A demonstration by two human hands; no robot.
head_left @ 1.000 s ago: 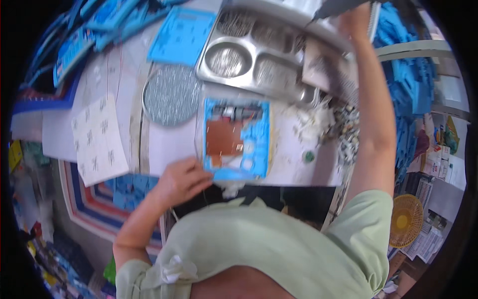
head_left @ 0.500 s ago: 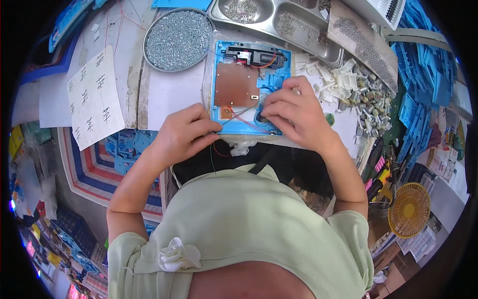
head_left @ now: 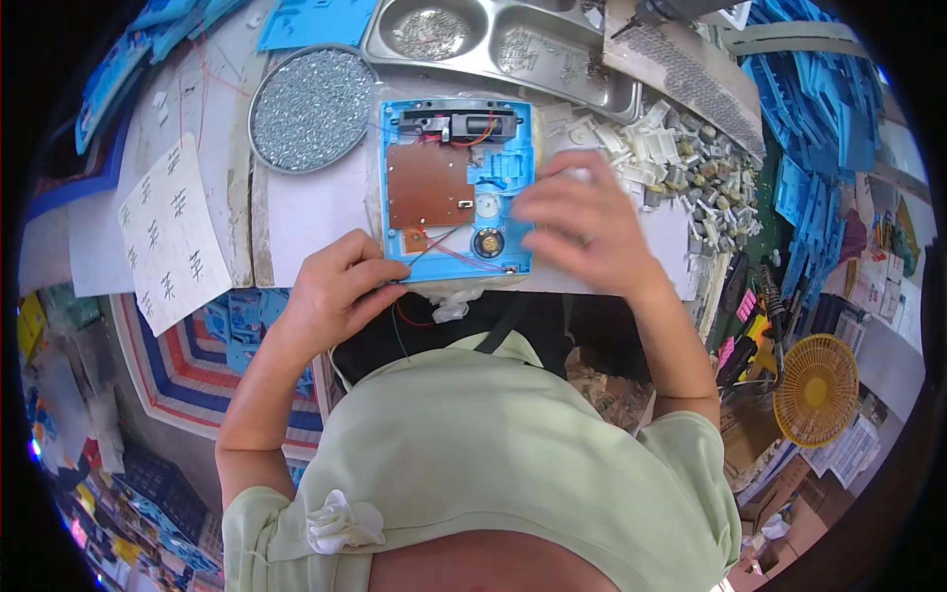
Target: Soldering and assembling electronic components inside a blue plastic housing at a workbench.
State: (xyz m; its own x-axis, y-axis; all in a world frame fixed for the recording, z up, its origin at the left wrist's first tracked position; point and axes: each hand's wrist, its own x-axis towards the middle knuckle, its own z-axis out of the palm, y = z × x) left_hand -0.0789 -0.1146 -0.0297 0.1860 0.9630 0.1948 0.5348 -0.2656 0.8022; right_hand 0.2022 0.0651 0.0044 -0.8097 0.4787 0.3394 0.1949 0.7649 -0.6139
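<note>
A blue plastic casing [head_left: 456,268] lies in front of me, its inside facing up. It holds a brown circuit board [head_left: 429,187], a black mechanism [head_left: 473,126] along the far side and a small round speaker [head_left: 488,243] near the right corner. Red wires run across its near part. At the near left corner my left hand [head_left: 345,284] has thumb and fingers pinched on what looks like a thin dark wire [head_left: 434,249], which slants over the casing. Beside the casing's right edge, my right hand [head_left: 592,225] is raised with fingers bent and blurred; a whitish spot shows at the fingers.
A round tray [head_left: 258,146] of screws stands back left, a steel compartment tray [head_left: 473,61] behind. White plastic parts [head_left: 646,143] and small whitish-grey pieces [head_left: 705,178] are heaped right. A power screwdriver [head_left: 659,15] shows at the top; a marked paper [head_left: 168,232] lies left.
My right hand has moved off the speaker, out to the casing's right, uncovering the speaker and a white disc. My left hand stays at the near left corner. The whole view has shifted.
</note>
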